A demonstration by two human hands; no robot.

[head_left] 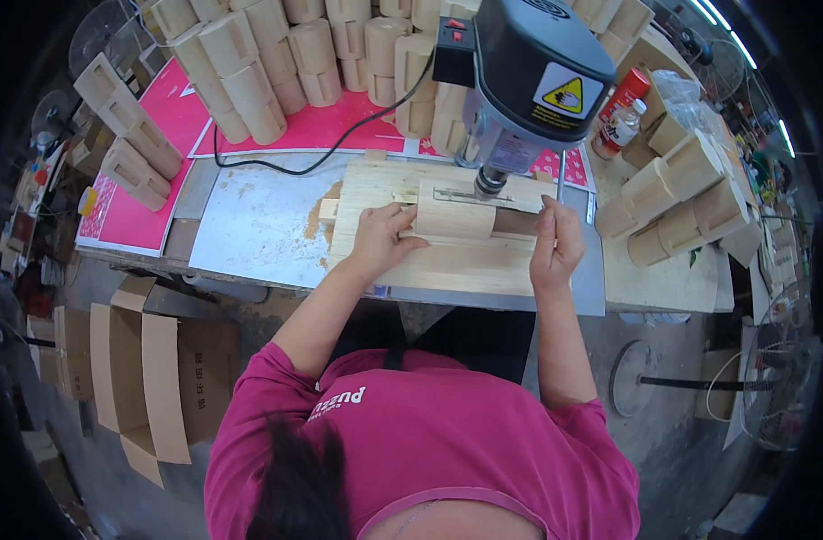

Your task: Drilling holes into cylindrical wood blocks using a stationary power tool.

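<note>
A pale wooden cylinder [454, 221] lies on its side on a wooden board [380, 256], beneath the chuck [490, 184] of a black and grey bench drill press [546, 54]. My left hand [384, 238] grips the cylinder's left end, thumb on the near side and fingers over the far side. On the right, my right hand [557, 243] is closed round the lower end of the drill's metal lever [562, 173]. A long thin slot or strip shows on the wood just behind the cylinder, under the chuck. The drill tip is too small to make out.
Stacks of similar wooden cylinders [240, 76] line the back on pink sheets [339, 121]; more [686, 207] lie at the right. A black cable [330, 153] crosses the table. A red can [629, 88] and a bottle [616, 128] stand right. An opened cardboard box [164, 382] sits on the floor.
</note>
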